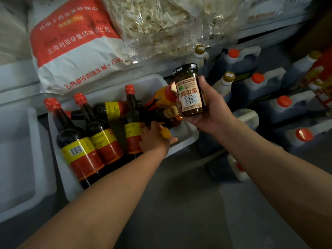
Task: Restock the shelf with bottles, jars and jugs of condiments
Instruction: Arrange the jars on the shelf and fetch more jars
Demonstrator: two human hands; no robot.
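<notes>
Our left hand point(155, 139) grips a yellow-capped item point(166, 133) in the white bin point(186, 135); farther right, our right hand point(209, 108) holds a black-lidded jar point(190, 90) upright.

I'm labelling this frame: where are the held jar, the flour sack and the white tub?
jar point(191, 95): head view, on its label.
flour sack point(75, 40): head view, red printed band.
white tub point(185, 135): head view, right rim.

Both bare forearms are extended forward from six o'clock. The right hand point(210, 106) is raised toward one o'clock, palm turned left, its fingers and thumb curled in a grip. The left hand point(154, 139) is lowered toward twelve o'clock, knuckles up, fingers curled down.
</notes>
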